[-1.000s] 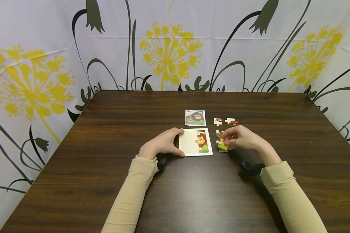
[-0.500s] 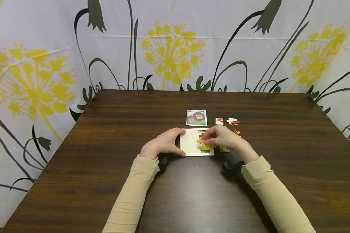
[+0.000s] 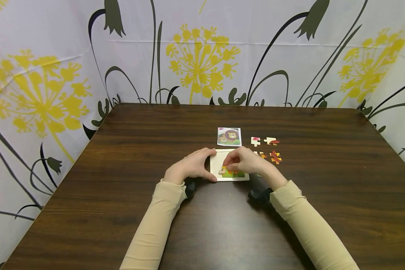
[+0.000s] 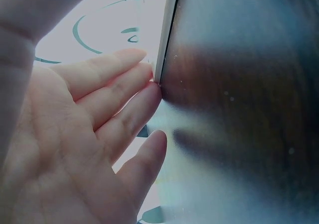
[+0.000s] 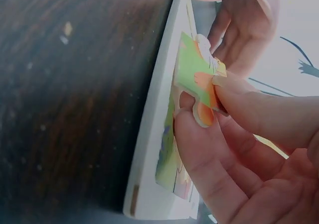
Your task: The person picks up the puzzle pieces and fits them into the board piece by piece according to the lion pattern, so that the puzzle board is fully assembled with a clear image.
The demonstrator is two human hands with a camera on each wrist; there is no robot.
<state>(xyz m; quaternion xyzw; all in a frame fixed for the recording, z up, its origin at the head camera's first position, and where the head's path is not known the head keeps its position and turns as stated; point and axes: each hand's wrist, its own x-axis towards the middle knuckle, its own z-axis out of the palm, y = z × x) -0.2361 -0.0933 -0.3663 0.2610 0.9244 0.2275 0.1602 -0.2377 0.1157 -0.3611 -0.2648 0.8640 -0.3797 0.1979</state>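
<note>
My left hand [image 3: 192, 165] holds the left end of a white puzzle tray [image 3: 216, 159] between thumb and forefinger, at its near and far left corners. Its other fingers are stretched out, fingertips at the tray's edge in the left wrist view. Over the tray, my right hand [image 3: 245, 160] pinches a green and orange puzzle piece [image 5: 192, 69] between thumb and fingers. The piece tilts close over the tray floor in the right wrist view, beside fitted green pieces [image 5: 168, 157] at the tray's right side. The right hand hides much of the tray's picture in the head view.
Behind the tray lies a lion picture card [image 3: 229, 137]. Loose puzzle pieces sit to the right: a pink-marked one [image 3: 255, 141], a cream and red one [image 3: 271, 141], a red-brown one [image 3: 275, 157], others partly hidden by the right hand. A flowered curtain [image 3: 135, 48] hangs behind the table.
My right hand has carried the green and orange puzzle piece left, from the loose pieces to over the tray's middle. The left hand keeps its hold on the tray.
</note>
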